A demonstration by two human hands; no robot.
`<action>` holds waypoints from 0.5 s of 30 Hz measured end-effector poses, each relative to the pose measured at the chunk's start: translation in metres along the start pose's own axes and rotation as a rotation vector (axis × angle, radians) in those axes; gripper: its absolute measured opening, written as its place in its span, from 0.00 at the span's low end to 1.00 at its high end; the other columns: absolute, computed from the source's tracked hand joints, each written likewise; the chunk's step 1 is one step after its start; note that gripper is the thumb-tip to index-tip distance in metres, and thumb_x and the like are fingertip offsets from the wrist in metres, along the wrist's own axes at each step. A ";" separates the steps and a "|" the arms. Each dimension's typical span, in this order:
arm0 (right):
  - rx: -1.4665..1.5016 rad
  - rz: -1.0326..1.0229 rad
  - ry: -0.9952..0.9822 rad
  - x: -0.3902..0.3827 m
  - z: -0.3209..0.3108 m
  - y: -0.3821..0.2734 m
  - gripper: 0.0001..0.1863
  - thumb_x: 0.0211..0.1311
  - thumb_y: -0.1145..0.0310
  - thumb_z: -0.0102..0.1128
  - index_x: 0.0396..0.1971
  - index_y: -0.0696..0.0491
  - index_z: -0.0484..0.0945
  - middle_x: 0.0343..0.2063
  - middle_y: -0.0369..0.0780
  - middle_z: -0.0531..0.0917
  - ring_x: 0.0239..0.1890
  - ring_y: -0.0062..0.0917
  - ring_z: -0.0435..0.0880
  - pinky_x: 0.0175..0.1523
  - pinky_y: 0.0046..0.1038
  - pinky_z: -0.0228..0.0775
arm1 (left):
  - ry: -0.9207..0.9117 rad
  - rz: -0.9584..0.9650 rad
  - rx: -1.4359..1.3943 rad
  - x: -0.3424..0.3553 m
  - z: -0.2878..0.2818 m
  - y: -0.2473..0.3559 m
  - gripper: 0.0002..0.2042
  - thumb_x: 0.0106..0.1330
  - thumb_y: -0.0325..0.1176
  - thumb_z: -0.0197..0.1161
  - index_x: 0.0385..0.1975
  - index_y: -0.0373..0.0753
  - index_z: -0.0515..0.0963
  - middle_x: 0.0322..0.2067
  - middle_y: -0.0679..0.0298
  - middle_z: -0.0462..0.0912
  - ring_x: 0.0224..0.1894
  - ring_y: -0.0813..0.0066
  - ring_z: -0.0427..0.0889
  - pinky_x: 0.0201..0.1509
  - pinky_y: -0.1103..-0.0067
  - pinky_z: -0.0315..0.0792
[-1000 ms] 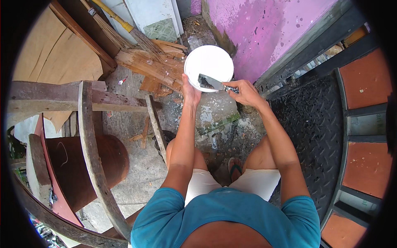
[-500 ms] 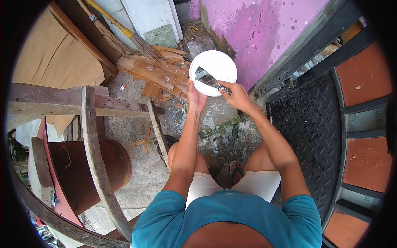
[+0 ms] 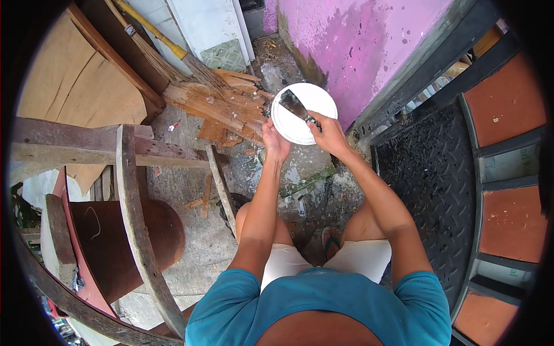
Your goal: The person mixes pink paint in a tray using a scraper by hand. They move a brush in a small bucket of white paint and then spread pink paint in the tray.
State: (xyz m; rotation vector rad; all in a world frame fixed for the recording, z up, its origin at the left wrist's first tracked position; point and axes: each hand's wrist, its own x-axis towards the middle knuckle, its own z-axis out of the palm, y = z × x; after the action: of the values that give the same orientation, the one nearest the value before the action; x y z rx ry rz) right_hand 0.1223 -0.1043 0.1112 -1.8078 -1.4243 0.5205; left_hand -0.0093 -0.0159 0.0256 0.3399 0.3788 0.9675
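Planks (image 3: 216,106), brooms (image 3: 201,67), pink wall (image 3: 360,49) near white tub (image 3: 320,104)

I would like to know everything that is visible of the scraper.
The scraper has a flat blade, broadest at its far end and narrowing toward the handle. The blade looks metallic, dark and smeared. The right hand grips the handle and covers most of it; the part showing is dark with pale specks. The blade points forward and left, over the round white object; whether they touch, I cannot tell.
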 end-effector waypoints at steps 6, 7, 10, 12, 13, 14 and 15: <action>-0.067 -0.092 -0.013 -0.008 -0.009 0.006 0.20 0.56 0.72 0.56 0.50 0.55 0.74 0.42 0.54 0.79 0.45 0.45 0.79 0.50 0.35 0.70 | 0.039 -0.006 0.056 -0.003 0.009 0.005 0.32 0.67 0.59 0.39 0.61 0.38 0.60 0.60 0.58 0.65 0.62 0.63 0.64 0.65 0.68 0.59; -0.068 -0.097 -0.014 -0.008 -0.017 0.004 0.20 0.56 0.72 0.56 0.50 0.55 0.74 0.42 0.54 0.79 0.45 0.45 0.79 0.50 0.35 0.70 | 0.038 -0.001 0.055 -0.002 0.010 0.008 0.32 0.67 0.59 0.39 0.61 0.38 0.60 0.60 0.58 0.65 0.62 0.63 0.64 0.65 0.68 0.59; -0.006 0.016 0.125 -0.006 -0.042 0.010 0.20 0.55 0.69 0.58 0.50 0.52 0.75 0.39 0.54 0.80 0.41 0.43 0.81 0.46 0.32 0.71 | 0.039 0.077 0.060 0.004 -0.001 0.019 0.35 0.65 0.63 0.37 0.64 0.41 0.56 0.63 0.59 0.60 0.64 0.61 0.60 0.66 0.64 0.57; -0.062 0.087 0.055 -0.009 -0.057 0.023 0.20 0.54 0.68 0.59 0.49 0.51 0.76 0.37 0.54 0.80 0.40 0.42 0.81 0.45 0.32 0.71 | 0.026 0.110 0.051 0.005 0.001 0.023 0.35 0.65 0.63 0.37 0.64 0.42 0.55 0.63 0.59 0.60 0.64 0.61 0.60 0.66 0.63 0.57; -0.109 0.158 -0.021 -0.010 -0.060 0.024 0.20 0.53 0.66 0.60 0.49 0.51 0.77 0.35 0.53 0.81 0.39 0.41 0.82 0.44 0.31 0.71 | 0.021 0.147 0.048 0.005 0.000 0.025 0.35 0.65 0.63 0.37 0.64 0.43 0.55 0.64 0.59 0.59 0.64 0.61 0.59 0.66 0.63 0.57; -0.115 0.228 -0.056 -0.012 -0.066 0.020 0.20 0.51 0.64 0.61 0.47 0.50 0.78 0.32 0.53 0.81 0.36 0.39 0.82 0.43 0.31 0.72 | 0.022 0.150 0.048 0.006 0.000 0.027 0.35 0.65 0.63 0.37 0.64 0.43 0.55 0.64 0.59 0.59 0.64 0.61 0.59 0.66 0.63 0.57; -0.114 0.225 -0.058 -0.011 -0.065 0.025 0.20 0.51 0.64 0.61 0.47 0.50 0.78 0.32 0.53 0.81 0.36 0.39 0.82 0.43 0.31 0.72 | 0.045 0.164 0.059 0.007 0.000 0.029 0.36 0.65 0.64 0.38 0.64 0.43 0.55 0.64 0.60 0.58 0.65 0.61 0.59 0.66 0.63 0.57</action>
State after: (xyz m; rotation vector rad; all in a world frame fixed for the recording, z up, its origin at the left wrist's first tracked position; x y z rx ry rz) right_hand 0.1817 -0.1369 0.1315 -2.0736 -1.3191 0.6215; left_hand -0.0269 0.0052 0.0373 0.4082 0.4260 1.1270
